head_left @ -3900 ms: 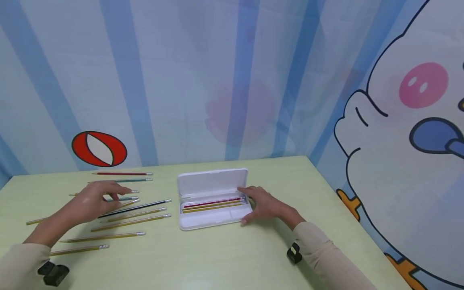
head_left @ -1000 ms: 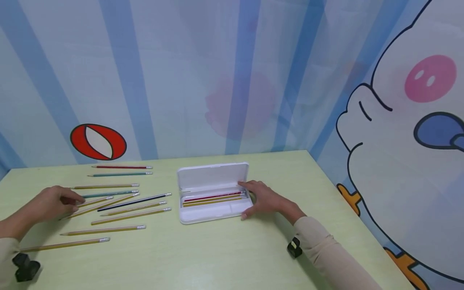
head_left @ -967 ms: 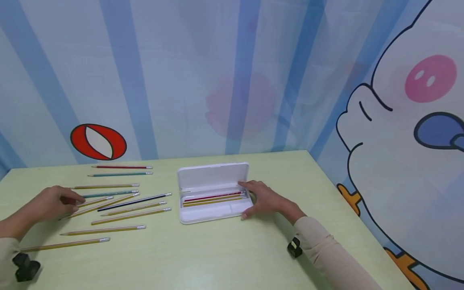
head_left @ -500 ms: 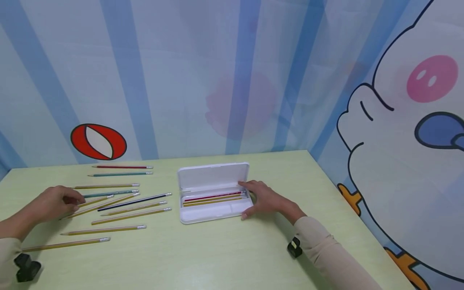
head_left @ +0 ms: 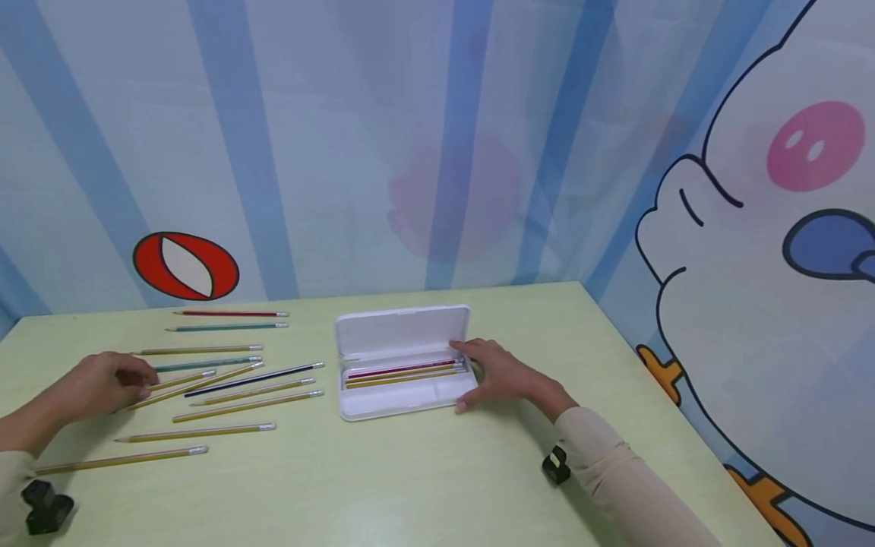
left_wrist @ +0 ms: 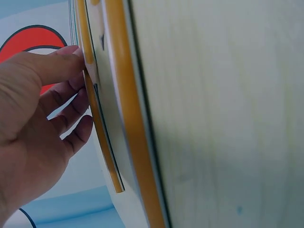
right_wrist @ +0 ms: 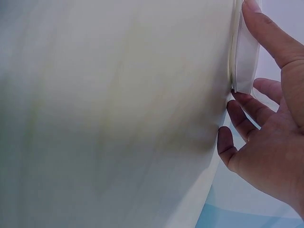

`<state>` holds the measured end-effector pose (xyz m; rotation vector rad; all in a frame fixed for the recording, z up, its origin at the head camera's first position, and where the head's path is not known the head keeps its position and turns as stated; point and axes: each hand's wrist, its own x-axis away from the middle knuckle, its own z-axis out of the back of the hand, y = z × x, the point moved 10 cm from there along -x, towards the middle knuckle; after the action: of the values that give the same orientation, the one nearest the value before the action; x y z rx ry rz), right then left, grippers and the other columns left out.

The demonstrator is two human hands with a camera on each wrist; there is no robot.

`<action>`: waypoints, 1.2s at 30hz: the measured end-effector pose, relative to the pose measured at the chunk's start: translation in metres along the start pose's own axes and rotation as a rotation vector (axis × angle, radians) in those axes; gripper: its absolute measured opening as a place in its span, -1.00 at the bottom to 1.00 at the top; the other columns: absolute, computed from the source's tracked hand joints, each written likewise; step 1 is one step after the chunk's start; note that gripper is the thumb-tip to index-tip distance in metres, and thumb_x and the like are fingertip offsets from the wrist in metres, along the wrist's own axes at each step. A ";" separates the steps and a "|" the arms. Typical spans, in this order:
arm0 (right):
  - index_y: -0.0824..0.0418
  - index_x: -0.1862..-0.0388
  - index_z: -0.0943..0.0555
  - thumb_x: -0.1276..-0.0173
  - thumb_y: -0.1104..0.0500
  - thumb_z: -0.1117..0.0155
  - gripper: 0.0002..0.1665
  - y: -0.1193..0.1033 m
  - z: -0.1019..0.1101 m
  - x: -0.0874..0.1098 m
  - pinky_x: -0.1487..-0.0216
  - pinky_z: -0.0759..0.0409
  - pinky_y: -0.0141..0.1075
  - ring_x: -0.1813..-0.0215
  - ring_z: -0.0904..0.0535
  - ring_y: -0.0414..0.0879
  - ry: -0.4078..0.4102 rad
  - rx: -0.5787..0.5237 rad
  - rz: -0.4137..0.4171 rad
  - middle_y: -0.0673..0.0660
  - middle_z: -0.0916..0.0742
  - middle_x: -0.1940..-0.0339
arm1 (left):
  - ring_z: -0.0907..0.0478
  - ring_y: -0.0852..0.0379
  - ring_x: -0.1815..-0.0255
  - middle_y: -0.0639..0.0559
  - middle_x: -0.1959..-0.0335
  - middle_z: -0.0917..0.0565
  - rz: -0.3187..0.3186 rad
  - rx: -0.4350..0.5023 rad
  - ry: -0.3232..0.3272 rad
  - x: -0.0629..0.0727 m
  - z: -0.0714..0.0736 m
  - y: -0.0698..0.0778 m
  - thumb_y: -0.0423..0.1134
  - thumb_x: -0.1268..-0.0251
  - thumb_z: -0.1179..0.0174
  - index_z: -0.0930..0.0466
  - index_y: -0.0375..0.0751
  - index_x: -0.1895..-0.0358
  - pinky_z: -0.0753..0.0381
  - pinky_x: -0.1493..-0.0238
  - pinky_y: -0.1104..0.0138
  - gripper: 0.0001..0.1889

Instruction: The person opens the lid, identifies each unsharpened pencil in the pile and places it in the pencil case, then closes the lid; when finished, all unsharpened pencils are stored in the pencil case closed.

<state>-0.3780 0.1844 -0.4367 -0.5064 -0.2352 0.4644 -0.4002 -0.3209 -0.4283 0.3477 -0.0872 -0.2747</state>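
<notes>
Open white case (head_left: 390,406), red and yellow pencils (head_left: 401,378) inside, loose pencils (head_left: 248,406) to its left

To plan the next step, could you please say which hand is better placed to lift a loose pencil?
Probably the left hand: it pinches a yellow pencil among the loose ones, while the right hand holds the open case away from them.

Left hand (head_left: 102,387) pinches a yellow pencil (head_left: 183,380) among other pencils (head_left: 205,433) scattered at left — right hand (head_left: 502,376) holds an open white pencil case (head_left: 402,332) containing red and yellow pencils (head_left: 400,375).
</notes>
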 end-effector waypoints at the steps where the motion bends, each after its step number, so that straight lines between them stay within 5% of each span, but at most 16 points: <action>1: 0.21 -0.59 -0.18 0.00 -0.07 -0.65 0.25 0.000 0.000 0.000 -0.42 -0.33 0.12 -0.43 -0.31 0.21 0.000 -0.003 -0.001 0.31 -0.43 -0.46 | -0.44 0.08 0.36 -0.06 0.39 -0.65 -0.007 0.002 0.004 0.000 0.000 0.000 -0.48 -0.11 -0.35 -0.71 -0.40 0.26 -0.44 0.41 0.35 -0.88; 9: 0.21 -0.59 -0.17 -0.01 -0.07 -0.64 0.25 -0.001 0.000 0.002 -0.42 -0.33 0.13 -0.43 -0.30 0.22 -0.002 -0.008 -0.004 0.31 -0.42 -0.47 | -0.36 0.32 0.41 -0.04 0.37 -0.66 -0.060 0.009 0.001 0.001 -0.003 0.004 -0.50 -0.11 -0.33 -0.71 -0.37 0.26 -0.45 0.41 0.40 -0.88; 21: 0.21 -0.59 -0.17 -0.02 -0.07 -0.63 0.25 0.001 0.000 0.001 -0.43 -0.32 0.13 -0.43 -0.29 0.22 -0.002 -0.009 0.000 0.31 -0.42 -0.47 | -0.44 0.11 0.36 -0.06 0.35 -0.65 -0.069 -0.027 -0.030 0.000 -0.006 0.012 -0.58 -0.09 -0.31 -0.67 -0.34 0.27 -0.48 0.40 0.36 -0.84; 29: 0.20 -0.59 -0.18 -0.01 -0.08 -0.64 0.24 0.002 0.000 0.000 -0.42 -0.33 0.12 -0.43 -0.30 0.21 -0.001 0.005 0.003 0.30 -0.44 -0.45 | -0.34 0.19 0.44 0.07 0.44 -0.57 -0.093 -0.087 -0.023 0.002 -0.005 0.013 -0.56 -0.13 -0.27 -0.68 -0.27 0.26 -0.40 0.43 0.32 -0.84; 36: 0.19 -0.59 -0.19 -0.01 -0.09 -0.64 0.24 0.002 -0.001 -0.001 -0.42 -0.34 0.11 -0.43 -0.31 0.21 -0.003 0.017 0.002 0.30 -0.44 -0.45 | -0.24 0.25 0.51 0.11 0.52 -0.44 -0.098 -0.081 -0.041 0.005 -0.006 0.014 -0.53 -0.20 -0.21 -0.69 -0.41 0.09 -0.26 0.45 0.31 -0.78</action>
<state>-0.3790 0.1851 -0.4386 -0.4892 -0.2328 0.4691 -0.3912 -0.3079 -0.4293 0.2659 -0.0997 -0.3813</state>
